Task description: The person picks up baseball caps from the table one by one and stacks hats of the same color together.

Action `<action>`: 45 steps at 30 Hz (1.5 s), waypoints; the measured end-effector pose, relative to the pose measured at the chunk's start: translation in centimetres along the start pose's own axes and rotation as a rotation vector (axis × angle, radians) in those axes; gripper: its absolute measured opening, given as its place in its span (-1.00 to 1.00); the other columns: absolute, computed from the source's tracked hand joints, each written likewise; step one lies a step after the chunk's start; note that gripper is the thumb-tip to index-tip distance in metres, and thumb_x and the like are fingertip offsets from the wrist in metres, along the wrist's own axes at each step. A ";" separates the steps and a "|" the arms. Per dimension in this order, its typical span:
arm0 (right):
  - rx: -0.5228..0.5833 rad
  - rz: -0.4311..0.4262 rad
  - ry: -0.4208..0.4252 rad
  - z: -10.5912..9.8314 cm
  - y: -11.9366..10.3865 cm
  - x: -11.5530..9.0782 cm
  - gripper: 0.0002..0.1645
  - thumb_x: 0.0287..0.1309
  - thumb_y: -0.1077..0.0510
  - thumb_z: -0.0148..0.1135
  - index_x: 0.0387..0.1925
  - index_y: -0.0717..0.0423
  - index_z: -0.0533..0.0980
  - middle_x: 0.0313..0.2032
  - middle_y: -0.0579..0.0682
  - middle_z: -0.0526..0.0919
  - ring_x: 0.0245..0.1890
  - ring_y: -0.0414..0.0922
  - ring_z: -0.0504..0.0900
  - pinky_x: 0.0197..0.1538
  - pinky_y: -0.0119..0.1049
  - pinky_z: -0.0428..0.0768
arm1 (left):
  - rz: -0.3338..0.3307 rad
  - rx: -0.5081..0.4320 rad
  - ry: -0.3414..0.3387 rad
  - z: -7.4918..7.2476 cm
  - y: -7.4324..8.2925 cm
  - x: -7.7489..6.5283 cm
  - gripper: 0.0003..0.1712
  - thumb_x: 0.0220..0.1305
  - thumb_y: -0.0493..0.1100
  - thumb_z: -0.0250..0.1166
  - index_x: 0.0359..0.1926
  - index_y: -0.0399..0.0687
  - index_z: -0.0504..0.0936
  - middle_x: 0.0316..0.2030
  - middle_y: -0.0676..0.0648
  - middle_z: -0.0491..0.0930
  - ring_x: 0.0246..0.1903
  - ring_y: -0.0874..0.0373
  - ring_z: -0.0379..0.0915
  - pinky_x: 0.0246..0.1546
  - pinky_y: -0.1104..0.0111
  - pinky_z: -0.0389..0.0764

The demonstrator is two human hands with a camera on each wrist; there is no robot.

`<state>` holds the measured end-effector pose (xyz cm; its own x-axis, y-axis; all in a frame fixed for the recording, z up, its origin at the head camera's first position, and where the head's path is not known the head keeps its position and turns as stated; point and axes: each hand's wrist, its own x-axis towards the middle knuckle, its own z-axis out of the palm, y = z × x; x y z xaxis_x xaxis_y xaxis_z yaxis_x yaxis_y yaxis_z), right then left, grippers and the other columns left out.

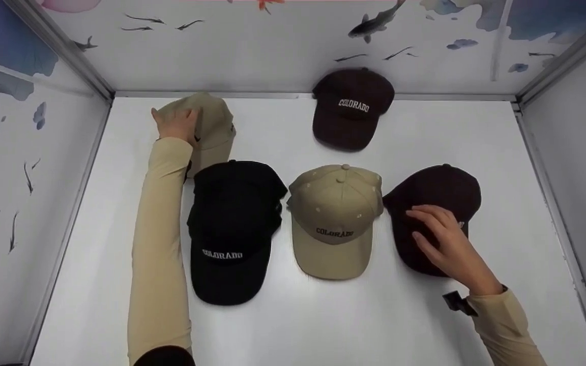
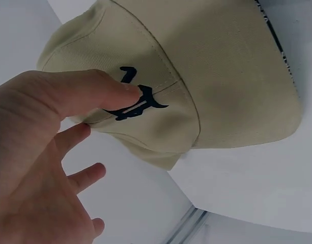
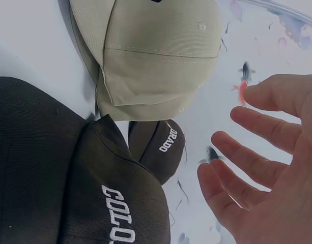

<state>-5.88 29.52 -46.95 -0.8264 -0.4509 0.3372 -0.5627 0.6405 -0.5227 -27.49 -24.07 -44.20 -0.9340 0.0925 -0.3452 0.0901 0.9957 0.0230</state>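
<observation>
At the back left, a tan baseball cap (image 1: pixel 214 119) with a dark letter emblem lies against the wall. My left hand (image 1: pixel 178 124) touches its crown; in the left wrist view the thumb lies over the emblem and the index fingertip meets the crown's edge, the other fingers spread off it. My right hand (image 1: pixel 443 239) hovers with loosely bent fingers above a dark maroon cap (image 1: pixel 440 188) at the right. The right wrist view shows that hand (image 3: pixel 267 157) apart from the maroon cap (image 3: pixel 120 178), holding nothing.
Stacked black caps (image 1: pixel 232 218) stand in front of the left tan cap. Stacked tan caps (image 1: pixel 333 203) marked COLORADO sit mid-table. Another maroon cap (image 1: pixel 351 124) leans at the back wall. Printed panels enclose the white table (image 1: pixel 323 325) at the back and sides.
</observation>
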 end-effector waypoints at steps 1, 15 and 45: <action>-0.003 -0.006 0.002 0.0 0.0 0.0 -0.45 0.03 0.46 0.30 0.12 0.27 0.49 0.11 0.21 0.48 0.16 0.18 0.35 0.26 -0.30 0.18 | 0.000 0.006 -0.003 -0.2 0.2 -0.2 -0.04 0.12 -0.24 0.40 0.44 -0.20 0.04 0.37 -0.36 0.13 0.34 -0.35 -0.02 0.23 -0.35 -0.23; -0.015 -0.019 0.005 0.2 -0.1 -0.5 -0.38 -0.04 0.50 0.34 0.14 0.24 0.49 0.13 0.17 0.47 0.17 0.12 0.36 0.24 -0.42 0.16 | 0.000 0.016 0.010 -0.6 0.9 -1.2 -0.37 0.19 -0.31 0.26 0.26 -0.33 0.27 0.40 -0.30 0.10 0.38 -0.33 -0.12 0.24 -0.29 -0.04; -0.009 0.013 -0.023 0.4 -0.1 -1.0 -0.44 0.04 0.46 0.31 0.14 0.28 0.48 0.14 0.21 0.46 0.18 0.11 0.36 0.25 -0.47 0.12 | -0.047 0.117 -0.036 0.4 -1.1 -2.2 -0.02 0.16 -0.42 0.27 0.50 -0.14 -0.06 0.36 -0.31 0.15 0.32 -0.36 -0.06 0.26 -0.26 -0.43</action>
<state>-4.94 29.63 -47.57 -0.8333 -0.4563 0.3121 -0.5518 0.6523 -0.5196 -25.38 -25.40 -43.89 -0.9252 0.0433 -0.3771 0.0884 0.9907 -0.1032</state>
